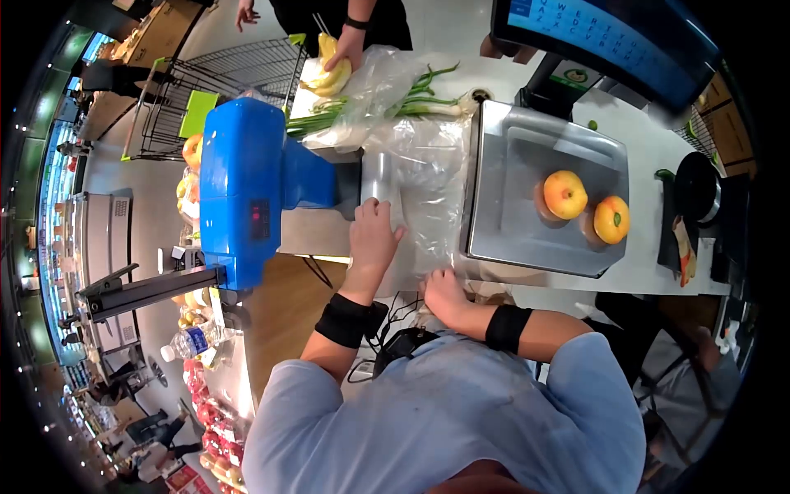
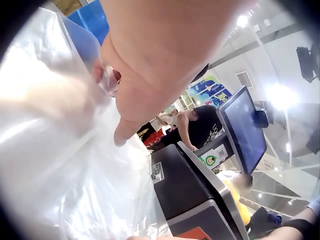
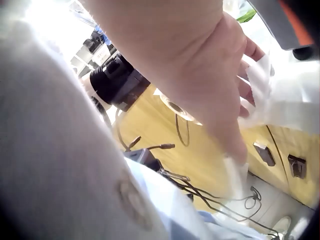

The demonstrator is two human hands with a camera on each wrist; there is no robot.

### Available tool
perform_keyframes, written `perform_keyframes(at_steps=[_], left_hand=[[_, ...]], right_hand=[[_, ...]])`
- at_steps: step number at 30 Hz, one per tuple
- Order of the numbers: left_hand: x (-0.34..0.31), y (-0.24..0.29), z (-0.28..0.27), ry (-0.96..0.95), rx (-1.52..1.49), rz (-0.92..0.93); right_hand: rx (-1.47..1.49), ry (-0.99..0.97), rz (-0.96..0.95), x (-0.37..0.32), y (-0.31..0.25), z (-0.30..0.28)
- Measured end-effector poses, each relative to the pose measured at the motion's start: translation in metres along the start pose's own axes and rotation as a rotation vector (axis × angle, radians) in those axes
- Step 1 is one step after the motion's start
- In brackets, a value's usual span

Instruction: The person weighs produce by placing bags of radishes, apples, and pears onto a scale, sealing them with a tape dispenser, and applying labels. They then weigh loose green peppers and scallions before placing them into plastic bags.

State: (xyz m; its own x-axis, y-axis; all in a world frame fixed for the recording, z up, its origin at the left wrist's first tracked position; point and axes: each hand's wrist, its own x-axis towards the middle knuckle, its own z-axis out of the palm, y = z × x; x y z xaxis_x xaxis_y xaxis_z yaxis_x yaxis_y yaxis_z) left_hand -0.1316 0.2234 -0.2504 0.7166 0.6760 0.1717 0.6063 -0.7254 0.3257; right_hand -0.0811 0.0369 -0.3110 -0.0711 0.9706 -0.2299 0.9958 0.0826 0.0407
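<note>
Plastic bag [image 1: 432, 206] runs lengthwise from near the scallions [image 1: 428, 108] toward the person [image 1: 453, 412], right hand [image 1: 446, 296] pinching its near edge, left hand [image 1: 373, 243] apart, grip unclear.

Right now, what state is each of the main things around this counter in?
Clear plastic: crinkled, held by the right hand
Left hand: at the plastic; grip unclear
Two fruits: whole, unbagged
Scale: bearing both fruits
Screen: lit, showing letters
Blue machine: red display lit
Bananas: in another person's hand
Bottle: capped
</note>
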Motion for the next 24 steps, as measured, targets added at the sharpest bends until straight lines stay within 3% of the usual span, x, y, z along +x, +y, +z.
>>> perform_keyframes(at_steps=[2,6,9,11,12,14,15,18,20,22,24], left_hand=[[-0.003,-0.007,0.003,0.017,0.006,0.023],[-0.009,-0.017,0.004,0.035,-0.121,-0.125],[-0.011,-0.009,-0.007,0.248,-0.034,-0.054],[-0.019,0.006,-0.02,0.404,-0.012,0.047],[-0.026,0.008,-0.019,0.415,-0.01,0.044],[-0.043,0.01,-0.019,-0.06,-0.548,-0.085],[-0.046,0.012,-0.032,-0.366,-0.529,-0.146],[-0.061,-0.003,-0.02,-0.48,-0.71,-0.174],[-0.065,-0.016,-0.019,-0.494,-0.807,-0.198],[-0.069,-0.022,-0.018,-0.588,-0.834,-0.228],[-0.073,-0.012,-0.03,-0.59,-0.759,-0.175]], right_hand=[[0.024,0.016,0.011,-0.003,0.002,0.002],[0.053,0.067,-0.026,-0.003,0.012,0.008],[0.004,0.058,-0.025,-0.003,0.02,-0.01],[0.126,0.281,0.017,-0.006,0.025,-0.028],[0.118,0.286,0.01,-0.005,0.027,-0.035],[0.176,0.364,0.079,-0.002,0.029,-0.048],[0.165,0.4,0.062,0.0,0.032,-0.053],[0.132,0.535,-0.009,0.005,0.037,-0.061],[0.208,0.519,-0.052,0.008,0.043,-0.07],[0.364,0.325,-0.052,0.01,0.051,-0.081],[0.35,0.282,-0.058,0.011,0.064,-0.095]])
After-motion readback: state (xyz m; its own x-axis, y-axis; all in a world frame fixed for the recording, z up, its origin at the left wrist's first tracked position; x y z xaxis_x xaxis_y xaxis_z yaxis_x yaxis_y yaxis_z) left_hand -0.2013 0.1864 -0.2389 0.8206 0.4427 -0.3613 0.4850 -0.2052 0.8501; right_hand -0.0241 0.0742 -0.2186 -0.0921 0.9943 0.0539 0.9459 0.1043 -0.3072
